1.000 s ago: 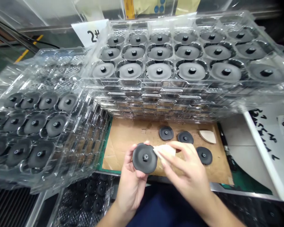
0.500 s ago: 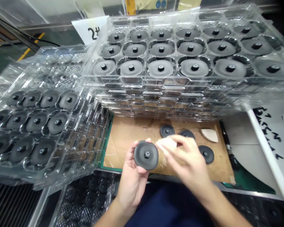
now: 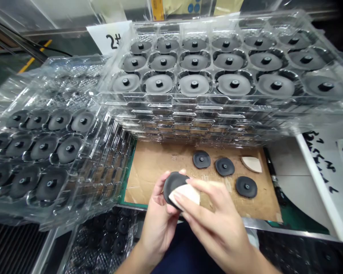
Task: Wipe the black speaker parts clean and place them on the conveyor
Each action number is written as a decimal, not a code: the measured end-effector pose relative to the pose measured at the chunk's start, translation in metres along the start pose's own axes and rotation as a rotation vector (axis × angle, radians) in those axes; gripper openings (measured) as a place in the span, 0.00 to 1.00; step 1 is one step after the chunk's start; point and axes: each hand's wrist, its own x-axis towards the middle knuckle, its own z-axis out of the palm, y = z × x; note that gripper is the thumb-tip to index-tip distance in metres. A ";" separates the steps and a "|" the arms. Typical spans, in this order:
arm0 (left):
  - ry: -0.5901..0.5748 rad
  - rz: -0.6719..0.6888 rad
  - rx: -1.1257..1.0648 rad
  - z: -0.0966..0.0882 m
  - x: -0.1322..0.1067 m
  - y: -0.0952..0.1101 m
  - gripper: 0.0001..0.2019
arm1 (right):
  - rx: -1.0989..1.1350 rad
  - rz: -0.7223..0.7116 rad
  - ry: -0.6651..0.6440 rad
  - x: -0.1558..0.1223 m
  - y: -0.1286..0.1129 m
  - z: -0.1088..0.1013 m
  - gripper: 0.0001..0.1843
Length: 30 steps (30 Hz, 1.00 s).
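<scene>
- Black disc (image 3: 174,183) with a central stud sat tilted in the person's grip, above the near edge of the work surface, its far rim showing and its near face largely covered by a white pad (image 3: 186,196).
- left hand (image 3: 157,224) was half closed, its fingers curled up behind the disc and its thumb on the rim, which seemed to hold the disc steady and turn its face toward the other hand.
- right hand (image 3: 217,224) was closed around the pad, pinching it between thumb and fingers and pressing it against the disc's face, as if to keep the pad flat on that surface.
- cardboard sheet (image 3: 157,167) lay on a green mat (image 3: 127,182), probably giving the work a protected surface.
- three loose black discs (image 3: 224,166) lay on the cardboard, well apart and beyond the right hand, so none touched another.
- white wedge-shaped piece (image 3: 251,164) lay at the cardboard's far right.
- clear plastic trays (image 3: 205,107) stood stacked at the far side and (image 3: 103,152) lay in a tilted stack to the left, their separate cells holding rows of discs apart.
- card marked "2#" (image 3: 111,40) stood behind the far stack, apparently labelling it.
</scene>
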 end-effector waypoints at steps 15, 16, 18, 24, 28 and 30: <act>-0.004 -0.039 0.093 -0.007 -0.001 0.000 0.32 | 0.739 1.027 0.116 -0.074 0.043 0.026 0.18; -0.006 -0.053 0.099 -0.005 -0.001 -0.001 0.32 | 0.733 1.029 0.131 -0.070 0.042 0.023 0.18; -0.009 -0.075 0.110 -0.003 -0.002 -0.002 0.31 | 0.718 1.007 0.178 -0.056 0.038 0.015 0.17; -0.057 -0.161 0.140 -0.004 -0.005 -0.008 0.30 | 0.382 0.316 0.074 0.003 0.002 -0.009 0.11; -0.010 -0.175 0.175 -0.007 -0.005 -0.007 0.27 | 0.323 0.179 -0.277 0.018 -0.010 -0.012 0.11; -0.023 -0.179 0.165 -0.005 -0.005 -0.007 0.24 | 0.264 0.165 -0.205 0.017 -0.010 -0.010 0.10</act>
